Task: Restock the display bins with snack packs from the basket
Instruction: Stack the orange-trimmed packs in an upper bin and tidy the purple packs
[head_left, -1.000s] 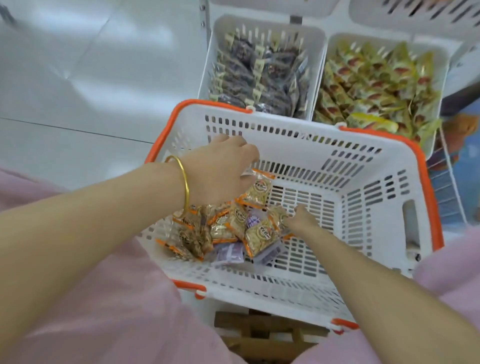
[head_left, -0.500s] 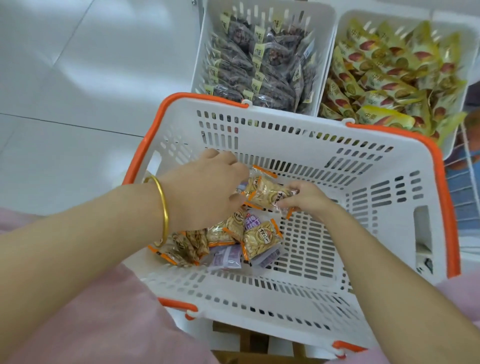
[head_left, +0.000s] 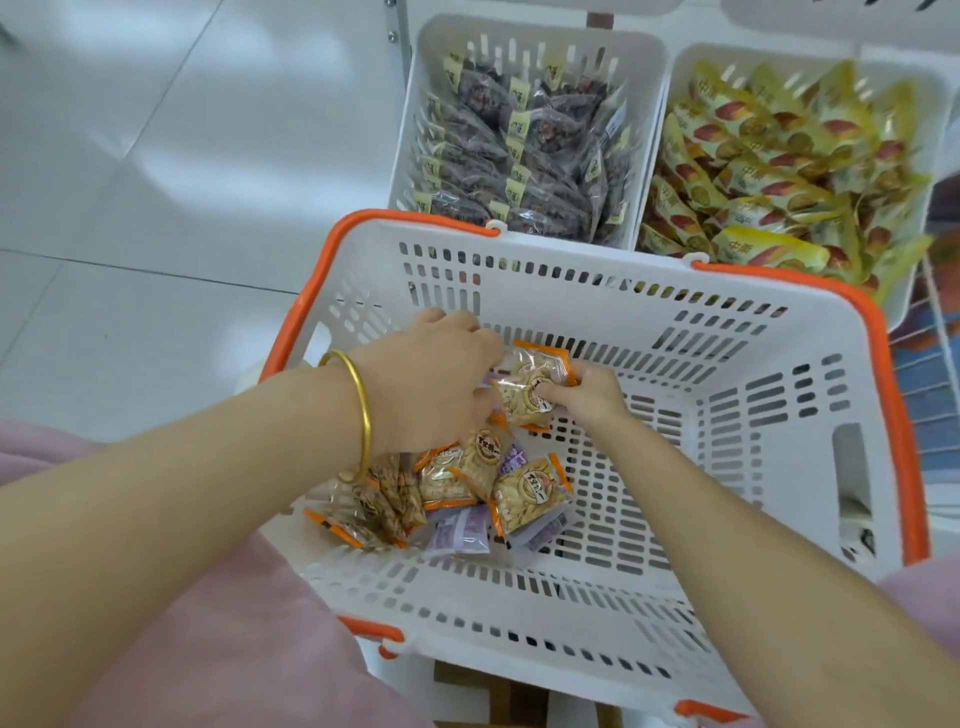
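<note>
One crinkly orange-edged pack (head_left: 531, 388) is pinched by my left hand (head_left: 431, 384) and right hand (head_left: 589, 397) near the far wall of the slotted plastic basket (head_left: 571, 306).

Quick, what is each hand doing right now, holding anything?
Left hand: grips the left end of an orange-edged snack pack.
Right hand: pinches the same pack's right end.
</note>
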